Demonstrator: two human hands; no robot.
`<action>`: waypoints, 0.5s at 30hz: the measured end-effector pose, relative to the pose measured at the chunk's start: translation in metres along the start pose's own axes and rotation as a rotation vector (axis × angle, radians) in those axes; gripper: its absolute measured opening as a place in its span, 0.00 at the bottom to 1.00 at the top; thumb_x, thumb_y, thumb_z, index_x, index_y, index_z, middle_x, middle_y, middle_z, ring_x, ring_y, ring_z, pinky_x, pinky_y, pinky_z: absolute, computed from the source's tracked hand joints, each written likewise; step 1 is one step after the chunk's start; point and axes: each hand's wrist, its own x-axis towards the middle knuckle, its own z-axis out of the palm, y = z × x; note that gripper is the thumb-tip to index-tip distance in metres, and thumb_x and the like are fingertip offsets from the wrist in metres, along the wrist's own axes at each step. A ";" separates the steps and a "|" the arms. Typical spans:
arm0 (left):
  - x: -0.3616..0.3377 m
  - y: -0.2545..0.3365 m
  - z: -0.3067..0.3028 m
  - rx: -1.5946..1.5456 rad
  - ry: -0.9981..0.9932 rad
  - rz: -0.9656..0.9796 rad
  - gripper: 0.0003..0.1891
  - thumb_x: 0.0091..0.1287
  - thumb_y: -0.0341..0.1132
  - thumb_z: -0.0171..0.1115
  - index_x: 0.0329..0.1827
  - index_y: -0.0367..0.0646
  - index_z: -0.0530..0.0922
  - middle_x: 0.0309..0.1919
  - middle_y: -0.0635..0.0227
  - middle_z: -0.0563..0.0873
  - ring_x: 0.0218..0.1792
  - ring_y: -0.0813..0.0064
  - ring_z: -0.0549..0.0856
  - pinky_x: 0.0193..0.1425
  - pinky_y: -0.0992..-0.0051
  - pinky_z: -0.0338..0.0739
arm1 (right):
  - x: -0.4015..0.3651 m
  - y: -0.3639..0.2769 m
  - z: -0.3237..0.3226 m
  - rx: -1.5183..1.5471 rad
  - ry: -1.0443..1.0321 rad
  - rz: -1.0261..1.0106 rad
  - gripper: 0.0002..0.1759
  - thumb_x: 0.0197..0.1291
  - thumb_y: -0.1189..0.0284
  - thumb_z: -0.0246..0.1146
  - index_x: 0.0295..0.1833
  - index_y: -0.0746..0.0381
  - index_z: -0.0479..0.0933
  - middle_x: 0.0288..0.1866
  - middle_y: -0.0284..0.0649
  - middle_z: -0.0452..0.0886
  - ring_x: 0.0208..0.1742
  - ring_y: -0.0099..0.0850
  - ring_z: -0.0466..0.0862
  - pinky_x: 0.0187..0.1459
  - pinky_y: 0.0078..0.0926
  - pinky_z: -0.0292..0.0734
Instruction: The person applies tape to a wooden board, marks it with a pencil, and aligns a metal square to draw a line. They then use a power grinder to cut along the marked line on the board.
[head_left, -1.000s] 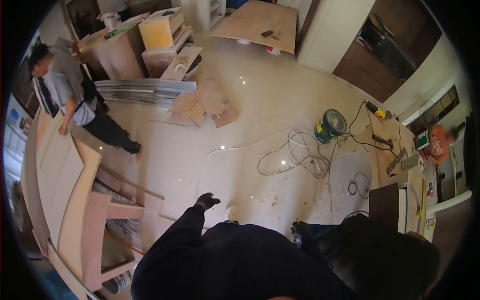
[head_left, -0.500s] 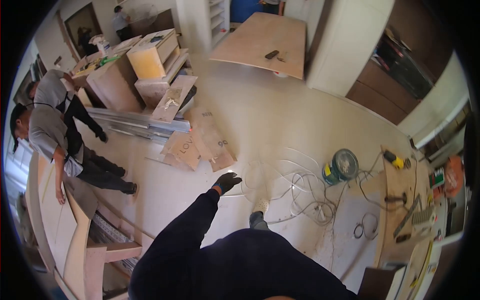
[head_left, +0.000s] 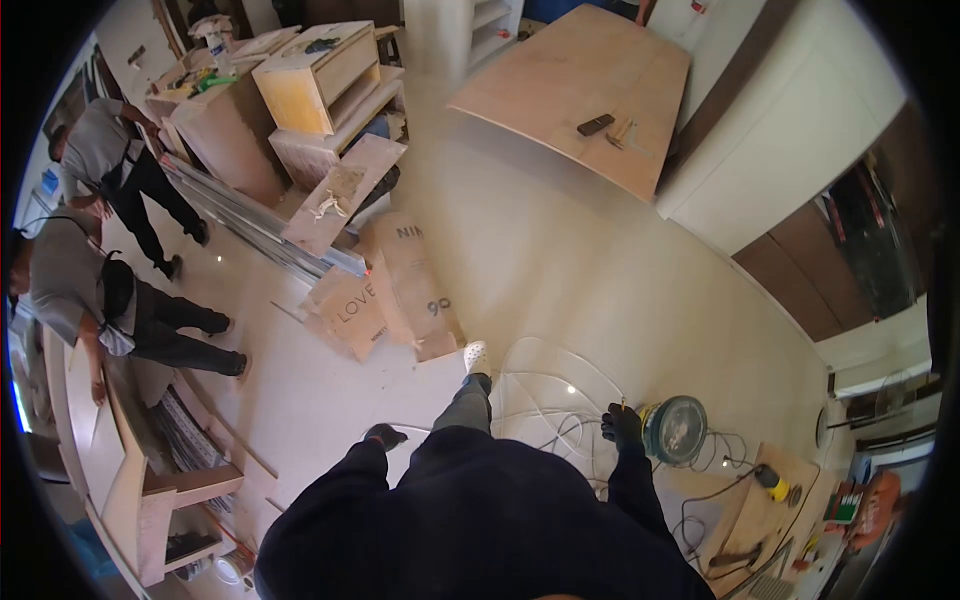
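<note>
My left hand [head_left: 386, 436], in a dark glove, hangs low beside my left leg above the pale floor. Its fingers look loosely stretched out, with nothing seen in them. My right hand [head_left: 622, 426], also in a dark glove, is out to the right with its fingers curled. A small, thin, yellowish tip sticks up from it, too small to name. Just beyond that hand stands a dark green bucket [head_left: 674, 430] with a round top. Loops of pale hose or cable [head_left: 545, 400] lie on the floor between my hands. My white clog [head_left: 477, 357] is stepping forward.
Flattened cardboard [head_left: 400, 285] lies ahead, beside metal channels [head_left: 250, 220] and wooden cabinets [head_left: 315, 80]. A plywood sheet [head_left: 580, 90] carries small tools. Two people [head_left: 75, 270] work at left by a wooden frame [head_left: 190, 490]. A yellow power tool [head_left: 772, 483] lies on a board at right.
My view has shifted forward and down. My left hand has dropped back toward my body, my right hand has come into view by the bucket, and my foot has stepped closer to the cardboard.
</note>
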 end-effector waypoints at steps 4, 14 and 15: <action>0.055 0.053 -0.036 -0.051 -0.051 0.030 0.32 0.62 0.65 0.63 0.51 0.43 0.87 0.53 0.52 0.88 0.60 0.54 0.83 0.65 0.59 0.75 | 0.079 -0.018 0.022 -0.149 -0.069 0.019 0.14 0.63 0.59 0.63 0.38 0.60 0.79 0.26 0.37 0.81 0.20 0.27 0.79 0.21 0.27 0.75; 0.279 0.292 -0.317 -0.272 0.389 0.373 0.37 0.63 0.64 0.61 0.58 0.36 0.82 0.58 0.44 0.84 0.62 0.48 0.81 0.67 0.58 0.73 | 0.205 -0.208 0.026 -0.405 -0.016 0.165 0.11 0.59 0.64 0.66 0.30 0.59 0.79 0.20 0.32 0.76 0.18 0.24 0.76 0.20 0.26 0.71; 0.280 0.320 -0.353 -0.341 0.394 0.372 0.37 0.63 0.63 0.61 0.58 0.35 0.82 0.59 0.44 0.83 0.62 0.48 0.81 0.68 0.58 0.73 | 0.221 -0.233 0.034 -0.567 0.060 0.071 0.14 0.60 0.65 0.65 0.24 0.54 0.73 0.17 0.27 0.70 0.15 0.20 0.70 0.17 0.23 0.62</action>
